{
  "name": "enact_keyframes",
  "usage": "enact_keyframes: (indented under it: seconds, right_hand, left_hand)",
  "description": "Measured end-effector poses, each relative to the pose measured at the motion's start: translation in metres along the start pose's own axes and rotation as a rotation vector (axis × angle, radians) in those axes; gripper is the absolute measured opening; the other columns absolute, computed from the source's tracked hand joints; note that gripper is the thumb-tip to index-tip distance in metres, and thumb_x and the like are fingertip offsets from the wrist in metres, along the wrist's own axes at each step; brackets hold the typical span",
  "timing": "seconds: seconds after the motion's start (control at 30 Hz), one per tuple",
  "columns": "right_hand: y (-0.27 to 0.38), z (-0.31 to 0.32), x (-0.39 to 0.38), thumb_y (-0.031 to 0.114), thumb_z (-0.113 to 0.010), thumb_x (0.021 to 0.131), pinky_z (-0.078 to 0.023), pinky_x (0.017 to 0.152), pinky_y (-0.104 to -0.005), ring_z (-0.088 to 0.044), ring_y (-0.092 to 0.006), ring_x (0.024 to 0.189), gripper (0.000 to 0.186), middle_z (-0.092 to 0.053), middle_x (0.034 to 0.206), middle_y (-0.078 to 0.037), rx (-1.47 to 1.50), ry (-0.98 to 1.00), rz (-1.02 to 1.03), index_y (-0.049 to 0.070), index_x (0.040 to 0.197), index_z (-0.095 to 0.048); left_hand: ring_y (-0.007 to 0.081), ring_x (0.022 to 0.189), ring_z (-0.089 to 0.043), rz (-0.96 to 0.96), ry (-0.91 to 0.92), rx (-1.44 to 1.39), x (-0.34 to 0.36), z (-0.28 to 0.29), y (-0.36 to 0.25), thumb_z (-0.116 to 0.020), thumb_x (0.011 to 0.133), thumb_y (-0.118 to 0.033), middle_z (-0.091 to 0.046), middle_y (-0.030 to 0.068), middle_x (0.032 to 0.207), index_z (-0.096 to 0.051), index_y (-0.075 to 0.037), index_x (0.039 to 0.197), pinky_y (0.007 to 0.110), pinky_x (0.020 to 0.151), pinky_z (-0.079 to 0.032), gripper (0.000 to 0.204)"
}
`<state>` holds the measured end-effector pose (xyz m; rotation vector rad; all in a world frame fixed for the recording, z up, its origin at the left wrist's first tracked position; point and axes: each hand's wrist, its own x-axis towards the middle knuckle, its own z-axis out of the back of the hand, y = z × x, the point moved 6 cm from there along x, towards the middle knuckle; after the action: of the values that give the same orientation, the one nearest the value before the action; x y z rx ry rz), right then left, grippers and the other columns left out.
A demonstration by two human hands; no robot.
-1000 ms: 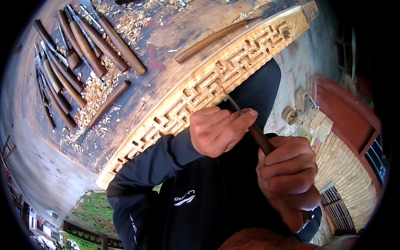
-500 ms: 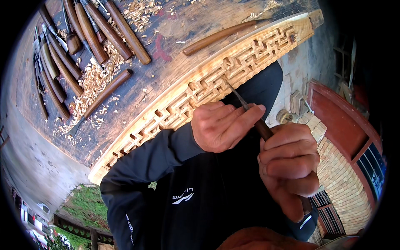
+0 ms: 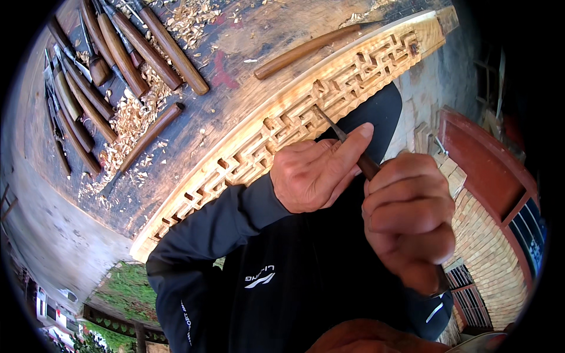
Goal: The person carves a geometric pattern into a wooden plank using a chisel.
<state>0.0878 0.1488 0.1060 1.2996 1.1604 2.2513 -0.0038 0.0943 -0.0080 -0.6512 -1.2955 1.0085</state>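
A long pale wooden board (image 3: pixel 279 106) carved with angular fretwork lies diagonally along the near edge of a worn workbench. A narrow chisel (image 3: pixel 334 128) with a dark wooden handle has its tip in the fretwork, right of the board's middle. My left hand (image 3: pixel 315 173) is closed around the chisel's lower part, its index finger lying along the shaft, near the board's edge. My right hand (image 3: pixel 409 217) grips the handle lower down, fingers wrapped around it. Black-sleeved arms and black clothing fill the space below the board.
Several wood-handled chisels (image 3: pixel 91 103) lie among pale shavings (image 3: pixel 138 117) on the bench (image 3: pixel 218 135). A loose chisel (image 3: pixel 303 50) rests beyond the board. At the right are stacked blocks, a brick wall (image 3: pixel 491 259) and a red frame (image 3: pixel 482 165); grass (image 3: pixel 126 288) shows lower left.
My left index finger has lifted and shifted right along the chisel. My right hand has moved slightly upward with the handle. The camera's view has shifted a little.
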Motion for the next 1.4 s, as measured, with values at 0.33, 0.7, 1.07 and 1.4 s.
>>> enact_keyframes:
  seconds: [0.33,0.7,1.07,1.4]
  right_hand:
    - [-0.015,0.031,0.013,0.048,-0.039,0.119,-0.046,0.043,-0.0248,-0.057,-0.0100,0.047,0.048,-0.063,0.074,-0.002,0.289,-0.041,-0.045,0.017,0.083,-0.040]
    - [0.018,0.011,0.018,0.048,-0.048,0.120,-0.046,0.046,-0.0223,-0.059,-0.0108,0.048,0.045,-0.065,0.078,-0.004,0.262,-0.093,-0.059,0.015,0.090,-0.039]
    - [0.006,0.005,0.020,0.053,-0.043,0.120,-0.042,0.046,-0.0237,-0.053,-0.0106,0.046,0.048,-0.062,0.079,-0.003,0.079,-0.045,-0.057,0.014,0.091,-0.041]
    - [0.003,0.003,0.023,0.030,-0.052,0.117,-0.041,0.045,-0.0245,-0.054,-0.0108,0.047,0.033,-0.062,0.081,-0.004,0.064,-0.012,-0.036,0.013,0.092,-0.040]
  left_hand:
    - [0.0268,0.078,-0.081,-0.019,0.178,-0.051,0.002,-0.001,-0.002,-0.085,0.093,-0.008,-0.076,0.0234,0.141,-0.050,0.017,0.157,0.035,0.067,-0.064,0.076]
    - [0.0240,0.083,-0.083,-0.152,-0.066,-0.066,0.003,0.012,-0.007,-0.076,0.093,0.001,-0.079,0.0263,0.129,-0.059,0.017,0.148,0.035,0.068,-0.065,0.060]
    - [0.0275,0.091,-0.082,0.015,-0.020,-0.096,0.003,0.007,0.001,-0.086,0.087,-0.005,-0.074,0.0236,0.141,-0.045,0.009,0.165,0.036,0.070,-0.065,0.090]
    - [0.0327,0.101,-0.084,0.061,-0.014,-0.076,0.002,0.007,0.004,-0.085,0.086,-0.003,-0.074,0.0232,0.145,-0.041,0.009,0.166,0.036,0.076,-0.067,0.091]
